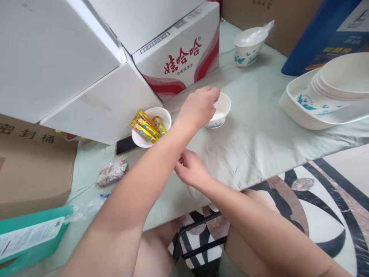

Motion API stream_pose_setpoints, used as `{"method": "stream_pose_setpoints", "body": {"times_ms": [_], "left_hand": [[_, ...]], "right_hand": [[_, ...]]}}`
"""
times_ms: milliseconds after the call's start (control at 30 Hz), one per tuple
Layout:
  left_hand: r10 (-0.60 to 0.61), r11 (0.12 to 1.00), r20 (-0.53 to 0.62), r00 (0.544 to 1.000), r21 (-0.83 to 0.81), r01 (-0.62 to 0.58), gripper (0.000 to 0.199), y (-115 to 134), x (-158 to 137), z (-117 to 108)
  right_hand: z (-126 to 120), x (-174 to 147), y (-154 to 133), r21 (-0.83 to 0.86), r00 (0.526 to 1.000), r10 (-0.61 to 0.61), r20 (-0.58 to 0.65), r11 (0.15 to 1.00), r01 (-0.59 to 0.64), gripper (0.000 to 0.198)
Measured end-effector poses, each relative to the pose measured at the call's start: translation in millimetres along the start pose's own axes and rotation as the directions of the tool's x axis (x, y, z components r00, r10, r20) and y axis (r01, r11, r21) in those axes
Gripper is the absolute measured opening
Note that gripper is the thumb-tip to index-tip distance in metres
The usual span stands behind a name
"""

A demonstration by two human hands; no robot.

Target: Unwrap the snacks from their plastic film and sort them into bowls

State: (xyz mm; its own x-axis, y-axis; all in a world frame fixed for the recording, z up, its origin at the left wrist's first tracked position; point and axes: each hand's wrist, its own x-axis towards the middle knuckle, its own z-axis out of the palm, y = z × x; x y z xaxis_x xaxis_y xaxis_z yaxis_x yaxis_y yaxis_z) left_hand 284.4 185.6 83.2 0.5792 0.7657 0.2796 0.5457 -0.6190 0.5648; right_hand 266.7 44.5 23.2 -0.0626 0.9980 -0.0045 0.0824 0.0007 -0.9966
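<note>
My left hand (200, 105) reaches across to a small white paper bowl (223, 111) with a blue pattern. Its fingers are bent together over the bowl's left rim; what they hold, if anything, is hidden. Below the left forearm, my right hand (190, 168) is closed just above the cloth, thumb and fingers pinched. Its fingertips are partly covered by the left forearm, and I cannot make out what is in them. Left of the hands stands another white bowl (165, 116) with several yellow-wrapped sticks (145, 127) in it.
A black phone (127, 145) lies partly under the stick bowl. Nearby are a plastic-wrapped pack (112, 173) and a green container (34, 234). White cartons and a water carton (178, 54) stand behind. On the right are stacked paper bowls (325, 92) in a white tray (300, 111).
</note>
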Motion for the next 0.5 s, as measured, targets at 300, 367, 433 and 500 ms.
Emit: {"method": "stream_pose_setpoints", "body": {"times_ms": [300, 367, 433, 500], "left_hand": [[-0.389, 0.9, 0.427, 0.816, -0.011, 0.435, 0.024, -32, 68, 39], [-0.356, 0.912, 0.321, 0.878, -0.087, 0.401, 0.022, -29, 64, 23], [-0.234, 0.951, 0.185, 0.954, -0.161, 0.265, 0.015, -22, 44, -3], [-0.123, 0.966, 0.048, 0.991, -0.223, 0.131, 0.008, -16, 6, -34]], "right_hand": [[-5, 7, -11, -0.009, 0.999, 0.002, 0.049, 1.0, -0.001, 0.006], [-6, 8, -11, 0.025, 0.999, 0.011, 0.045, 1.0, -0.012, 0.005], [-6, 8, -11, 0.05, 0.999, 0.033, 0.043, 0.998, -0.035, 0.005], [-5, 7, -9, 0.062, 0.998, 0.048, 0.047, 0.997, -0.051, 0.005]]}}
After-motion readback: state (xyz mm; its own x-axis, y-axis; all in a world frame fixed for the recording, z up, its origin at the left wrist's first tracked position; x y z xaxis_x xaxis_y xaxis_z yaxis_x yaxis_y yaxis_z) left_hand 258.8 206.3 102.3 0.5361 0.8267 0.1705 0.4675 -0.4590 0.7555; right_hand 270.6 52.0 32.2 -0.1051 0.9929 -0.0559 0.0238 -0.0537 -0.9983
